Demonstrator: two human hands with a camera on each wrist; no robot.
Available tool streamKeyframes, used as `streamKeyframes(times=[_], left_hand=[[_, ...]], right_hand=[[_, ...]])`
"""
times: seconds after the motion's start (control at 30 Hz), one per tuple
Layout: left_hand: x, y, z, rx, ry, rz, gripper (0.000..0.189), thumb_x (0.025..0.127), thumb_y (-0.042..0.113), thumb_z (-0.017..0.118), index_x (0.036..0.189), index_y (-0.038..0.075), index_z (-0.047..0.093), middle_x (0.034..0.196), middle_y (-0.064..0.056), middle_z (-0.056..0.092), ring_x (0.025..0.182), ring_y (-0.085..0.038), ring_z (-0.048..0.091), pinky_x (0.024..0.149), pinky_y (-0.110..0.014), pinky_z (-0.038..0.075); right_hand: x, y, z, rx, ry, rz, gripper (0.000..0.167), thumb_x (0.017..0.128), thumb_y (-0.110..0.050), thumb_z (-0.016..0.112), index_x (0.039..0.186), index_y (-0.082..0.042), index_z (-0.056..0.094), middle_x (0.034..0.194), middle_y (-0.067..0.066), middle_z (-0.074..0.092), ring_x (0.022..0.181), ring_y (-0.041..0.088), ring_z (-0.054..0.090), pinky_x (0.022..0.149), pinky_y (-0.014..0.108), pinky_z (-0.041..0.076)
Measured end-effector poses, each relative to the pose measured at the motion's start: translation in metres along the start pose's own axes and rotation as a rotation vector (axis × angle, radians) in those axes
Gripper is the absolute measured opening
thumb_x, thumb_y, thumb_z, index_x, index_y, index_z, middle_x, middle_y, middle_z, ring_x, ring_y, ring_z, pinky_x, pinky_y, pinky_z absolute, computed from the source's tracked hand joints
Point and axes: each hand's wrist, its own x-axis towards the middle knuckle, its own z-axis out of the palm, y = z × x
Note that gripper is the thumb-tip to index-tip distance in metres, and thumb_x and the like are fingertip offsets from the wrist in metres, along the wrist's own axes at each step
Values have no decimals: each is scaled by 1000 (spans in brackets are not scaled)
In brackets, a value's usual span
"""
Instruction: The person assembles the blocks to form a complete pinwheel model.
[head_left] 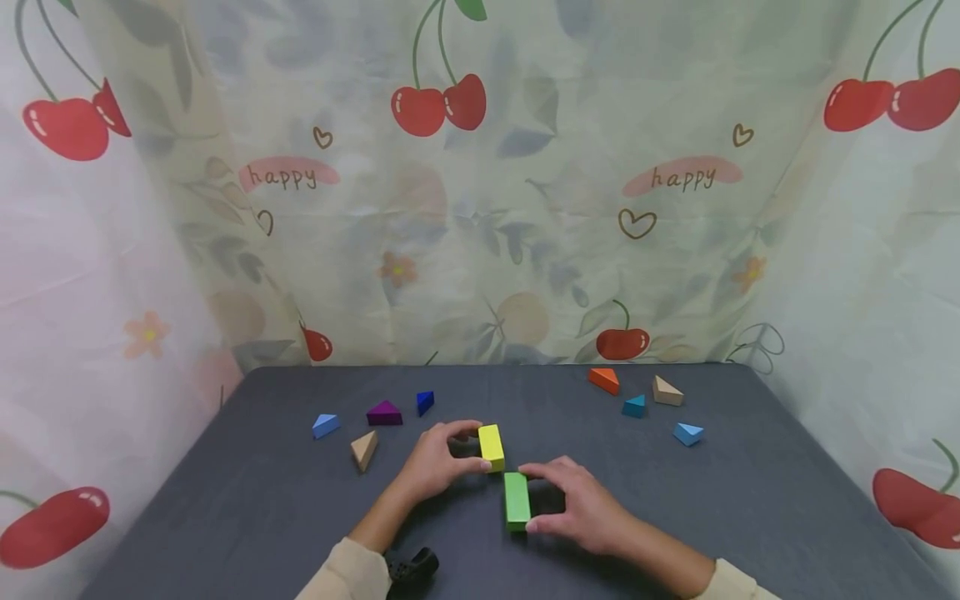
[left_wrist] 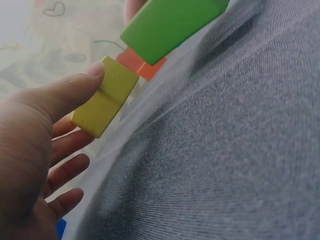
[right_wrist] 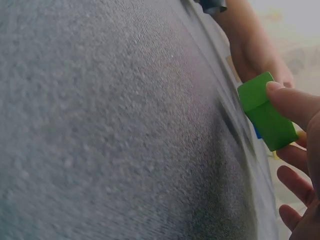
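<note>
Pale printed fabric (head_left: 517,242), patterned with cherries, leaves and the word "happy", is hung behind and at both sides of a dark grey-covered table (head_left: 247,517); the work is centred near the person's side of it.

Yellow block (head_left: 491,448) is pinched at the fingertips of the left hand (head_left: 438,462), just to the right of the palm; its near end is met by the thumb, its far end by the forefinger; the remaining fingers are seen apart and off the block in the left wrist view.

Green block (head_left: 517,502) is pinched likewise by the right hand (head_left: 588,508), and is placed to the left of that palm; it is set nearer to the person than the yellow block and slightly to the right, a small gap being seen between the two in the left wrist view; whether either block is supported by the table cannot be told.

Purple triangular block (head_left: 385,413) is found beyond the left hand, among blue and beige pieces; orange triangular block (head_left: 603,381) is found at the far right, with teal wedge (head_left: 634,407) nearer; both groups are left untouched.
</note>
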Motion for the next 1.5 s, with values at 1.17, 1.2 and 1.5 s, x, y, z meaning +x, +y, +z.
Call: streamKeyframes(times=[1.17,1.2,1.5], left_hand=[[0,-2,11,14,-135,15,65,77,47,80,131,16,62,123,2,64,112,-20,54,99,-50,38],[0,-1,11,12,-139,13,65,77,48,80,131,16,62,123,2,64,113,-20,54,100,-50,38],[2,-1,12,0,-158,22,64,82,47,75,134,13,60,125,1,64,116,-22,53,102,-51,36]], right_hand=[[2,14,9,44,-13,9,70,81,-50,75,137,-14,57,125,-1,59,111,20,51,92,49,44],[2,14,8,49,-15,16,70,81,-50,75,137,-14,56,125,-1,59,111,21,51,92,50,44],[2,14,9,71,-12,37,69,80,-48,77,137,-13,56,126,0,58,113,22,51,93,51,43]])
